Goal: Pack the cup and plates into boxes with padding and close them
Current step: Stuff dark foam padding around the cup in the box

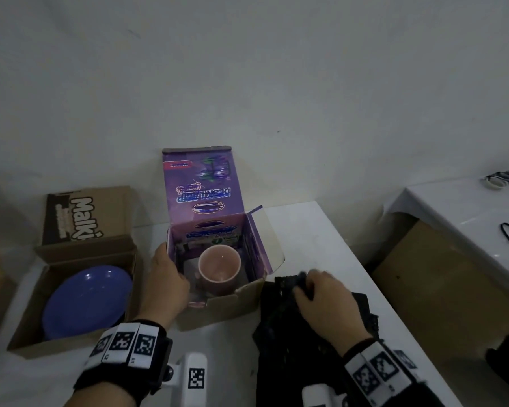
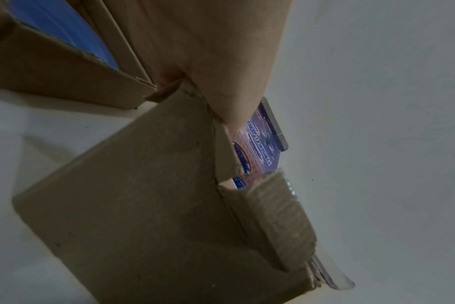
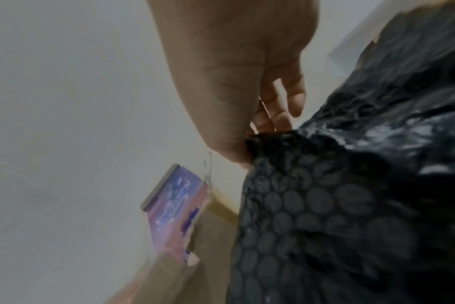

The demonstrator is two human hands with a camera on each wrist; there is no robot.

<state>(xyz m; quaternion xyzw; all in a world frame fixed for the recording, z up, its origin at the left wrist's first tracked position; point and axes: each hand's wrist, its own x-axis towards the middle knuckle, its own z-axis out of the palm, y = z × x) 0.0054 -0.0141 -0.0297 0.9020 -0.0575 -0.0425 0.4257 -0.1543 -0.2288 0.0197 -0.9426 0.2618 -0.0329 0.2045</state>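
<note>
A pink cup (image 1: 219, 267) stands upright inside the open purple desk-lamp box (image 1: 209, 198), whose lid flap stands up at the back. My left hand (image 1: 166, 277) grips the box's left front corner (image 2: 195, 96), thumb over the rim. My right hand (image 1: 321, 292) pinches the top edge of a sheet of black bubble wrap (image 1: 300, 342) lying on the table right of the box; in the right wrist view thumb and fingers (image 3: 278, 121) clamp the bubble wrap (image 3: 338, 205). Blue plates (image 1: 87, 301) lie in an open brown cardboard box (image 1: 24, 339) at the left.
The boxes stand on a white table (image 1: 312, 230) against a white wall. To the right, past a gap with brown board (image 1: 441, 274), is another white surface (image 1: 467, 212) holding a small black hook-shaped thing (image 1: 507, 232). A yellowish object shows at the far left edge.
</note>
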